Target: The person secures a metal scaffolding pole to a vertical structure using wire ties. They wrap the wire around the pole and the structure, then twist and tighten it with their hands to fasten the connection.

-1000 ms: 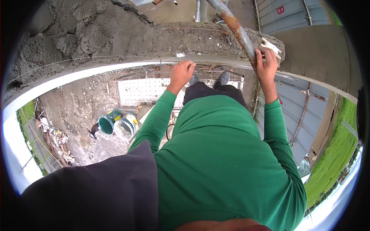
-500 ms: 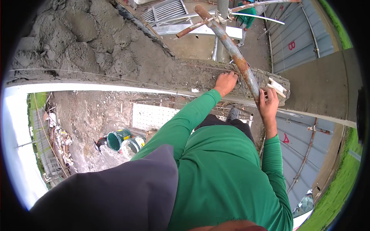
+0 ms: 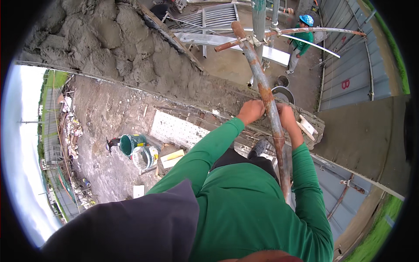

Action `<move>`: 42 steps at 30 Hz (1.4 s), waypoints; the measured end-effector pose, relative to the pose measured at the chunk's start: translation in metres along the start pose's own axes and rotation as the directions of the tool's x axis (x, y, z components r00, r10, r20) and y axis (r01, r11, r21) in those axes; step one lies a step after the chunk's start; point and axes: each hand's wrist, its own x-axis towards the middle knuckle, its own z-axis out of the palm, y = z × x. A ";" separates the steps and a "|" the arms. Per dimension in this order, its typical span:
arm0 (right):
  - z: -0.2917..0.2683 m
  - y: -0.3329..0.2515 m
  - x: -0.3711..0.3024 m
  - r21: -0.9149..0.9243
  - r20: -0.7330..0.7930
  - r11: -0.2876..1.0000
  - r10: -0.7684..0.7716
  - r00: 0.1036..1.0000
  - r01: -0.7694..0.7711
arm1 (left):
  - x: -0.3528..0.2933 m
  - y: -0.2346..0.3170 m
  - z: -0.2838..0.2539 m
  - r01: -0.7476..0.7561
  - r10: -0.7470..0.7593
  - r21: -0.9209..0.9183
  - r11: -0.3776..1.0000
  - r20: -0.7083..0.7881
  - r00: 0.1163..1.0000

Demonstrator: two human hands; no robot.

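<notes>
My left hand [image 3: 252, 112] rests on a narrow, mortar-covered ledge [image 3: 218, 94], its fingers curled together just left of a rusty scaffold pipe [image 3: 264, 87]. Across that pipe is my right hand [image 3: 287, 118], bent at the wrist with its fingers drawn in toward the left one. Both hands look closed, but the pipe partly covers the fingertips, and whatever they pinch is too small or hidden to name. Beside my right hand, a white tool with a handle, float-like in shape [image 3: 307, 127], lies on the ledge's end.
Lumpy wet mortar [image 3: 100, 39] spreads at upper left. A co-worker in a blue helmet [image 3: 307, 20] stands beyond the scaffold. Below are a green bucket [image 3: 129, 144], a white bucket [image 3: 145, 158] and a speckled white board [image 3: 174, 129]. A grey column face [image 3: 362, 135] adjoins the ledge.
My right hand has left the white tool's side and moved left, close to my left hand at the pipe. The view has tilted, showing more of the co-worker and the buckets.
</notes>
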 end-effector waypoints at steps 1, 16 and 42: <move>0.003 0.003 0.005 -0.057 0.070 0.993 -0.095 0.993 0.099 | 0.000 0.003 0.001 0.009 -0.010 -0.022 1.000 -0.001 1.000; 0.033 0.013 0.032 -0.286 0.134 0.958 0.070 0.989 -0.029 | -0.016 0.013 0.021 0.188 -0.323 -0.656 0.731 -0.089 0.942; 0.069 0.033 0.034 -0.282 0.103 0.956 0.113 0.988 -0.080 | -0.042 0.006 0.064 0.373 -0.442 -0.636 0.676 0.056 0.895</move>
